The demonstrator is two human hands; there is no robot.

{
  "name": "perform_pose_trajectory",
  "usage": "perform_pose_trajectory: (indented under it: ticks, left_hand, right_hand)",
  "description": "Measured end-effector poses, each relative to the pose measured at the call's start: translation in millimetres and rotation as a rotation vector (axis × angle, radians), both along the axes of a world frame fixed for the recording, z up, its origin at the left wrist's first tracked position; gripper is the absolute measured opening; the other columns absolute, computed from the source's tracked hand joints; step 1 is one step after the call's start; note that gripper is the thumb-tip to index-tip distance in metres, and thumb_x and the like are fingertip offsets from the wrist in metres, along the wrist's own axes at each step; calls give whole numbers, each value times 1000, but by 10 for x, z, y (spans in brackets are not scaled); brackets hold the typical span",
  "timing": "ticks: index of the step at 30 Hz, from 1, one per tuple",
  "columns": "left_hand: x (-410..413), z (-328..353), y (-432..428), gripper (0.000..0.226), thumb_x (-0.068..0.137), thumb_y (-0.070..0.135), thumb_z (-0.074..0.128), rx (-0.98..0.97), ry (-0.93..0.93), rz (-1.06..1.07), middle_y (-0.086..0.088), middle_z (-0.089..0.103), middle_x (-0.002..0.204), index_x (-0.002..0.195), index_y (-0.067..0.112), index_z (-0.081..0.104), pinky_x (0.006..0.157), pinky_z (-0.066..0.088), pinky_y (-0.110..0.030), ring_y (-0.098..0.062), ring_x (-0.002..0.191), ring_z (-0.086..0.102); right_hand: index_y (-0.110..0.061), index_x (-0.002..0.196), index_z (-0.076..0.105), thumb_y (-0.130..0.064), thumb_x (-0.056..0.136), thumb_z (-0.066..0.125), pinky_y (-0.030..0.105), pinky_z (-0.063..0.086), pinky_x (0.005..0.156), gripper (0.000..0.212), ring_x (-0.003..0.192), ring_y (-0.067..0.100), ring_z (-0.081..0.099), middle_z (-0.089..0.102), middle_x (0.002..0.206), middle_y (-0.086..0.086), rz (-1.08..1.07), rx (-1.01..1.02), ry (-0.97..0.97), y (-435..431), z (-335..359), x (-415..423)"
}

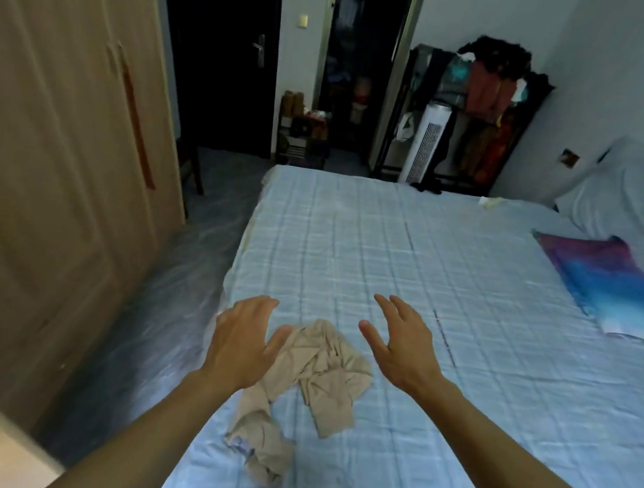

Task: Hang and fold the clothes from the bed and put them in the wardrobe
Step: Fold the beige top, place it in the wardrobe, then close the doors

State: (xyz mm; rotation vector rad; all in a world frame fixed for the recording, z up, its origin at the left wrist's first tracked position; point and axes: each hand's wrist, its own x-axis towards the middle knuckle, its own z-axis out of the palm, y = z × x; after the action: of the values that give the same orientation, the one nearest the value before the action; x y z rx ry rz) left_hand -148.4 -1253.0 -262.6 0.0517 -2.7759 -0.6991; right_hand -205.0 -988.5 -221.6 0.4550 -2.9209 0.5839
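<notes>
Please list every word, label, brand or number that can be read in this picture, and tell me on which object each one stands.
No text can be read in this picture.
Beige garment on the bed: no print or label shows.
White tower appliance: any marking is too small and blurred to read.
Colourful pillow: only a pattern, no letters.
Wardrobe door: plain wood, no sign.

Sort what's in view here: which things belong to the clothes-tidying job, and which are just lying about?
Belongs to the job: crumpled beige garment, bed under it, closed wardrobe, left hand and right hand, both open beside the garment.

Just lying about: colourful pillow, loaded clothes rack, white tower appliance, small shelf.
</notes>
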Motion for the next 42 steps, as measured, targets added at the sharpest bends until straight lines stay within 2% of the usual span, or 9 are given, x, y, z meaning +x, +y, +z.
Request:
perform_pose_trajectory:
  ticks: [6, 10, 15, 20, 27, 32, 37, 40, 42]
  left_hand:
    - [-189, -115, -162, 72, 88, 63, 30, -62, -40, -28, -8, 62, 129, 128, 12, 60, 98, 45, -46, -31, 119, 57]
    - [-278, -246, -114, 68, 87, 61, 30, -96, -82, -45, -5, 62, 129, 126, 14, 60, 97, 44, -45, -28, 119, 56]
    - [-437, -536, 28, 58, 87, 56, 38, -124, -137, -70, -5, 67, 114, 116, 14, 64, 87, 51, -44, -29, 104, 62]
    - [-803, -811, 257, 52, 88, 54, 40, -143, -186, -56, -1, 66, 114, 116, 17, 64, 85, 50, -41, -25, 104, 62]
    - [-1566, -1239, 365, 47, 87, 50, 44, -124, -211, 33, 0, 66, 112, 114, 17, 64, 83, 51, -40, -24, 104, 62]
    - [-1898, -1875, 381, 48, 87, 51, 40, -124, -285, 31, 4, 65, 111, 115, 19, 63, 83, 49, -41, -22, 105, 61]
    - [-2245, -2673, 374, 52, 85, 51, 41, -115, -348, -25, -2, 66, 111, 115, 16, 65, 83, 52, -43, -28, 103, 62]
    - [-2461, -2974, 368, 52, 85, 51, 40, -90, -346, -44, -2, 64, 112, 116, 16, 64, 84, 50, -44, -28, 104, 59]
    - [-2584, -3139, 377, 49, 84, 47, 43, -84, -317, -66, -3, 65, 109, 113, 14, 65, 81, 52, -46, -30, 100, 61]
  right_hand:
    - [-23, 148, 38, -78, 84, 17, 44, 27, 116, 88, 143, 25, 31, 39, 154, 9, -19, 15, -48, 6, -217, -70]
    - [-21, 149, 38, -74, 89, 26, 43, 27, 115, 81, 143, 25, 32, 40, 153, 9, -63, -12, -87, 115, -349, -223]
    - [-22, 148, 39, -82, 81, 15, 44, 28, 115, 93, 142, 25, 33, 42, 152, 9, -49, -11, -137, 256, -617, -482]
    - [-21, 149, 37, -87, 78, 4, 41, 27, 116, 102, 143, 23, 33, 41, 153, 6, -3, -62, -218, 434, -991, -940]
    - [-25, 149, 36, -85, 80, 5, 44, 29, 116, 97, 143, 22, 33, 41, 152, 3, 57, -33, -338, 709, -1772, -1773]
    - [-22, 146, 41, -74, 86, 23, 41, 30, 115, 81, 139, 21, 38, 45, 149, 3, 20, -140, -417, 630, -2397, -2150]
    - [-20, 142, 46, -46, 97, 49, 40, 35, 110, 52, 133, 21, 43, 50, 143, 2, 42, -158, -423, 501, -3111, -2395]
    - [-21, 139, 48, -47, 96, 44, 42, 40, 106, 51, 129, 24, 46, 53, 139, 2, 78, -93, -427, 364, -3477, -2536]
    - [-25, 134, 50, -52, 92, 37, 37, 41, 101, 52, 123, 22, 50, 56, 132, -2, 113, -96, -430, 268, -3676, -2603]
